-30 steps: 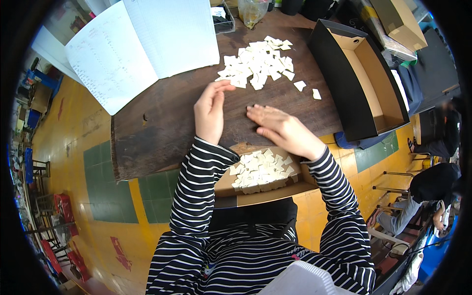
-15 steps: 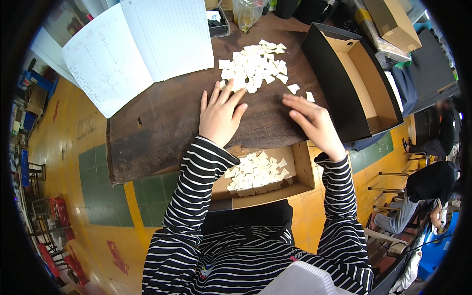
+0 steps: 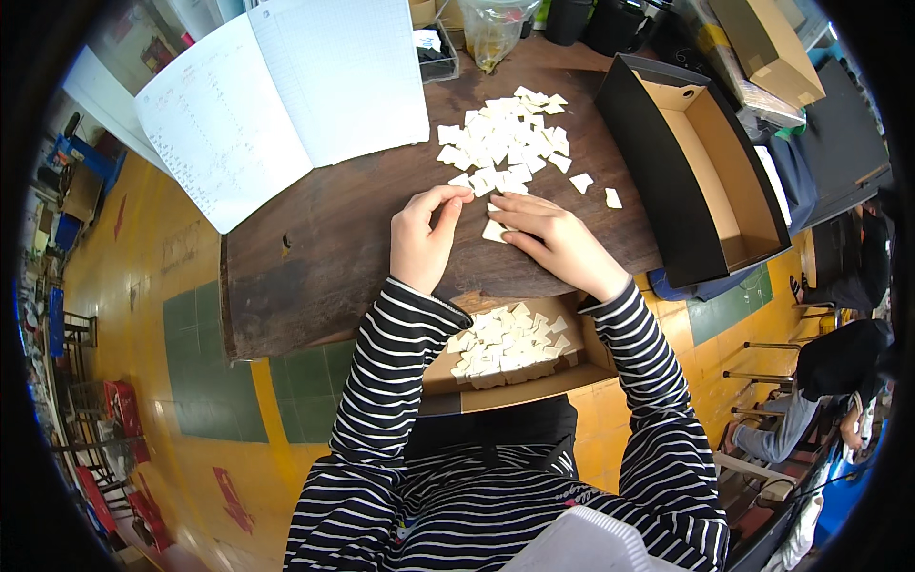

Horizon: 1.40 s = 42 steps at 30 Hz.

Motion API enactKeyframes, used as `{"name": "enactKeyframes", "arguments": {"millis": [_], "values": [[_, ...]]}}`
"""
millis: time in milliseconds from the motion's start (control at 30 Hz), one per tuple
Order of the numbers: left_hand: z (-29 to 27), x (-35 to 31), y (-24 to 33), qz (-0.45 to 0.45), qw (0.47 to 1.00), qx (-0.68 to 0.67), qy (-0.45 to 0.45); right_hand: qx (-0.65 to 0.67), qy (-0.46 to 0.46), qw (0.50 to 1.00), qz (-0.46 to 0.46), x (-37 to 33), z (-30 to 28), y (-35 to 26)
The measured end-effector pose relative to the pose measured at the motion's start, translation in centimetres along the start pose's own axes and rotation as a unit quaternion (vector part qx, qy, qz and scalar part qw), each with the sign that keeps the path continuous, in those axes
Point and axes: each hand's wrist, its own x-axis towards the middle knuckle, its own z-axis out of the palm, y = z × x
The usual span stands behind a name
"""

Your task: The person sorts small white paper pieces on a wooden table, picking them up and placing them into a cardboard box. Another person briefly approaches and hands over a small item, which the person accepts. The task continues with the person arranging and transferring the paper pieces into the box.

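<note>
My left hand (image 3: 421, 240) is at the near left edge of a pile of small cream-white flat pieces (image 3: 510, 133) on the dark wooden table. Its thumb and fingers are drawn together; whatever lies between the tips is too small to make out. To its right, my right hand (image 3: 564, 242) reaches in with fingers stretched leftward over a couple of loose pieces (image 3: 495, 231) on the tabletop, touching them. Below the table edge, in front of my body, a cardboard box (image 3: 596, 355) holds many similar pieces (image 3: 510, 345). My right forearm partly covers that box.
An open notebook (image 3: 348, 91) lies at the far left of the table (image 3: 315, 272). A long black box (image 3: 658, 181) with a brown inside stands at the right. Two single pieces (image 3: 612, 198) lie beside it. A plastic bag (image 3: 493, 33) is at the back. Another person (image 3: 839, 367) sits far right.
Both hands have come closer together by the pile's near edge. My left fingers, spread before, are now drawn together. My right hand has moved left onto loose pieces. The view has shifted slightly.
</note>
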Motion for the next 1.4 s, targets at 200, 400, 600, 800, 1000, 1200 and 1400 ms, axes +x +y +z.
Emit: {"name": "enactKeyframes", "arguments": {"millis": [200, 400, 600, 800, 1000, 1200, 1400], "values": [[0.4, 0.0, 0.2, 0.055, 0.996, 0.048, -0.042, -0.015, 0.031, 0.999, 0.006, -2.4, -1.4, -0.2], [0.5, -0.5, 0.2, 0.083, 0.974, 0.183, -0.104, -0.076, -0.024, 0.995, -0.057, -2.8, -1.0, -0.6], [0.7, -0.6, -0.1, 0.099, 0.976, 0.19, -0.05, 0.018, -0.058, 0.998, 0.026, -4.1, -1.8, -1.4], [0.5, -0.5, -0.2, 0.086, 0.979, 0.171, -0.063, 0.008, -0.031, 0.999, 0.003, -2.6, -1.1, -1.1], [0.3, -0.3, -0.2, 0.07, 0.987, 0.135, -0.053, 0.037, -0.112, 0.992, -0.041, -3.9, -1.6, -1.9], [0.5, -0.4, -0.2, 0.081, 0.982, 0.159, -0.057, 0.218, -0.189, 0.958, -0.013, -6.1, -2.8, -4.0], [0.7, -0.4, -0.1, 0.096, 0.98, 0.167, -0.046, 0.035, 0.122, 0.986, 0.105, -1.3, -1.6, -0.9]]}}
